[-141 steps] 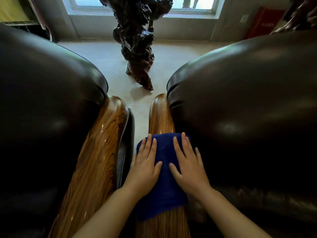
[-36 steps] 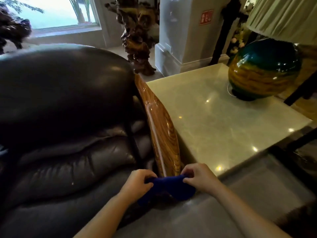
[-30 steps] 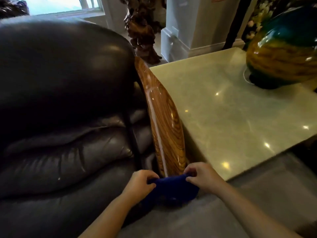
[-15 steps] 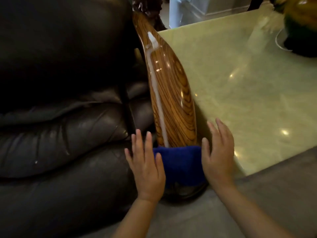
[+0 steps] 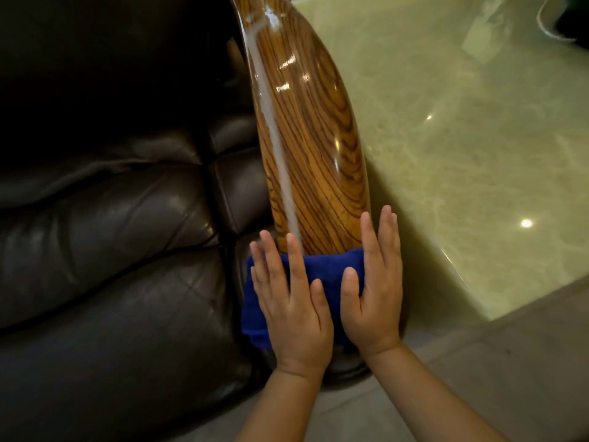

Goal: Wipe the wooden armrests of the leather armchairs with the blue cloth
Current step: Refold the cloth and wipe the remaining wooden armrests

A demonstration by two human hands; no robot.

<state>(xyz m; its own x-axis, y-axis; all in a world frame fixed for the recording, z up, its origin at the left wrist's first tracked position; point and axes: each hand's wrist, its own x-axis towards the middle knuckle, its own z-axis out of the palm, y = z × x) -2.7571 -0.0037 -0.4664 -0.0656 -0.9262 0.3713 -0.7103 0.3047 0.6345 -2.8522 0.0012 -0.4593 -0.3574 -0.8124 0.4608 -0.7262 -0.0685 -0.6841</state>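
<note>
A glossy striped wooden armrest runs from the top of the view down to the middle, on the right side of a dark leather armchair. A folded blue cloth is draped over the armrest's near end. My left hand lies flat on the cloth's left half with fingers straight and slightly spread. My right hand presses the cloth's right side. Its thumb is on the cloth and its fingers reach up along the armrest's right edge.
A pale green polished stone table stands right against the armrest on the right. A dark lamp base sits at the table's far right corner. Grey floor lies in front of the table and chair.
Earlier I wiped a different armrest between two chairs. In the last second my hands let go of the bunched cloth, opened beside it, then came down flat onto it; the view moved closer.
</note>
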